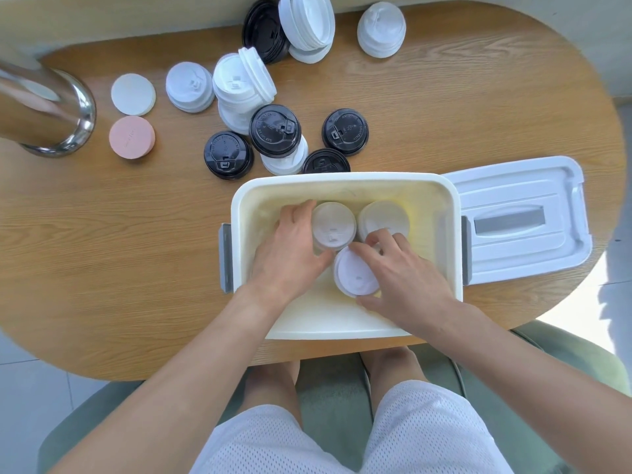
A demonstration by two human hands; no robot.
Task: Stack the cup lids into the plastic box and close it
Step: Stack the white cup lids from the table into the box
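Right now three short stacks of white plastic cup lids sit inside the cream rectangular plastic box, which rests at the near edge of the oval wooden table. The left hand curls its fingers round the far-left stack, while the right hand pinches the nearest stack between thumb and fingertips; a third stack stands just beside them, toward the far right. These lids look thin and very light, a bit springy and slick, so a stack will likely topple or slide apart unless taken by its rim from both sides. Just right of the box lies its white moulded lid with a grey handle, top up, touching the box's side. Farther back, loose black lids and white lids lie scattered and partly piled, with two flat round discs, one white and one pink, near a shiny metal cylinder.
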